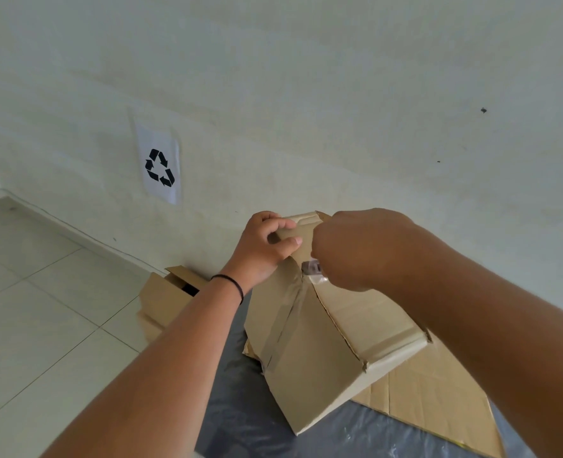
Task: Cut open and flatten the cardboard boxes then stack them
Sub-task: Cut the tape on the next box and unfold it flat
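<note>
At the foot of a pale wall [339,77], over a dark plastic sheet [240,408] spread on the tiled floor [42,309], a cardboard box [323,352] is held tilted, its taped seam facing the camera. The left hand [263,246] grips the box's upper corner, fingers curled over the top edge and thumb pressed against the near face; a thin black band [230,282] circles its wrist. The right hand [356,249] is closed round a small tool [311,269], only partly visible, whose tip meets the upper end of the brown tape strip [283,325] running down the seam. One flap of the box [389,328] is already parted along a ragged edge. A flattened sheet of cardboard [438,404] lies on the plastic beneath and behind the box. A second box [167,299], open at the top, rests on the tiles against the wall, to the left. A paper recycling sign [159,166] is fixed to the wall above it.
</note>
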A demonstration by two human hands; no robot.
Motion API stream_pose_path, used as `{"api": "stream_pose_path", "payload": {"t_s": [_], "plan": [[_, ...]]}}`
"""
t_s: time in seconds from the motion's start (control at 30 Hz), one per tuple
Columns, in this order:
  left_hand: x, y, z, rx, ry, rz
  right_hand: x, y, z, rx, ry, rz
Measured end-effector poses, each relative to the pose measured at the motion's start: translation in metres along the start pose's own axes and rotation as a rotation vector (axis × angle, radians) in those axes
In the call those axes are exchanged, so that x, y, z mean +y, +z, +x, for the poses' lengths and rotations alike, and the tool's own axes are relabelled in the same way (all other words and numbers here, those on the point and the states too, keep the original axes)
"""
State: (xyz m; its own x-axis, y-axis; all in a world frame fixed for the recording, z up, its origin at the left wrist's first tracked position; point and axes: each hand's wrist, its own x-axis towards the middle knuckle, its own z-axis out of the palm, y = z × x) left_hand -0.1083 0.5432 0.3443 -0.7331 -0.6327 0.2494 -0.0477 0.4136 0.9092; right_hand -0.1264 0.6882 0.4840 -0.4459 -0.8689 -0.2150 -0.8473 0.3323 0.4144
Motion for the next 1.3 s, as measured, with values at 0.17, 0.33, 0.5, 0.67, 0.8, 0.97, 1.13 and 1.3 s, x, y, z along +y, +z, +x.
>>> {"api": "stream_pose_path", "payload": {"t_s": [0.17, 0.33, 0.5, 0.67, 0.8, 0.97, 1.13, 1.3], "plan": [[-0.001, 0.007, 0.002, 0.044, 0.012, -0.015, 0.003, 0.003, -0.002, -0.061, 0.018, 0.044], [-0.001, 0.011, 0.005, 0.049, 0.055, 0.020, 0.008, 0.000, -0.019, -0.224, -0.025, 0.007], [-0.007, -0.001, 0.006, 0.087, 0.030, -0.008, 0.005, 0.014, -0.034, -0.216, -0.031, 0.056], [-0.004, 0.001, 0.001, 0.001, -0.030, -0.090, 0.024, 0.002, -0.052, -0.127, -0.001, 0.154], [-0.003, -0.007, -0.002, -0.070, -0.116, -0.171, 0.029, 0.017, -0.045, 0.100, 0.116, 0.259], [0.002, -0.005, -0.004, -0.122, -0.105, -0.189, 0.013, 0.037, -0.025, 0.158, 0.126, 0.365], [0.005, -0.003, -0.006, -0.125, -0.083, -0.164, 0.002, 0.041, -0.015, 0.096, 0.099, 0.392], [0.000, -0.001, -0.002, -0.046, -0.136, -0.150, 0.010, 0.043, -0.033, 0.023, 0.121, 0.343]]}}
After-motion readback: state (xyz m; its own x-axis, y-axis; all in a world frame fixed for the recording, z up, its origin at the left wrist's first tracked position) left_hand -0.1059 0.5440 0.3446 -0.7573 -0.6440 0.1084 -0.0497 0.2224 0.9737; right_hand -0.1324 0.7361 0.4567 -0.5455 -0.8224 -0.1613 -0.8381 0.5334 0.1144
